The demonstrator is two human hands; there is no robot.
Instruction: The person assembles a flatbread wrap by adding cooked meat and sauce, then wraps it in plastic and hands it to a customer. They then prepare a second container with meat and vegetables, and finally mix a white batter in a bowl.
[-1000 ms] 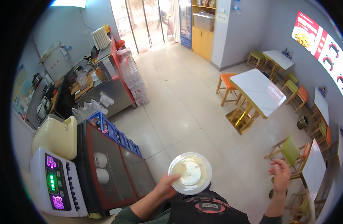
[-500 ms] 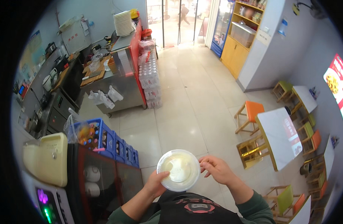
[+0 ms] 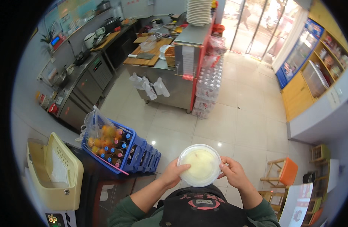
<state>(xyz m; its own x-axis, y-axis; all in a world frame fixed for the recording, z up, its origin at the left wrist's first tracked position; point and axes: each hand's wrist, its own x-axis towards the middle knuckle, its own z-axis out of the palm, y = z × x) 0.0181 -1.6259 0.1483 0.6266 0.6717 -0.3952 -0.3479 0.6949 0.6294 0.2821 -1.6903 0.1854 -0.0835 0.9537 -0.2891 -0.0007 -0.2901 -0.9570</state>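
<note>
A round clear plastic tub (image 3: 199, 165) with a lid and pale yellow contents is held level in front of my apron. My left hand (image 3: 172, 174) grips its left side, thumb lying over the lid and fingers hidden beneath. At the opposite rim, my right hand (image 3: 233, 173) pinches the edge with thumb and bent fingers. Both forearms, in green sleeves, come up from the lower edge.
Left of me, stacked blue crates (image 3: 138, 157) carry bottles and a plastic bag of oranges (image 3: 106, 136). A beige bin (image 3: 73, 178) stands open nearby. Ahead is a steel counter (image 3: 174, 87) with a cleaver (image 3: 143, 56); bottled-water packs (image 3: 208, 89) line its side. An orange stool (image 3: 287, 171) stands right.
My view has swung left toward the kitchen counter. My right hand, with its fingers loosely at the tub's edge before, now grips the rim. The left hand keeps its hold.
</note>
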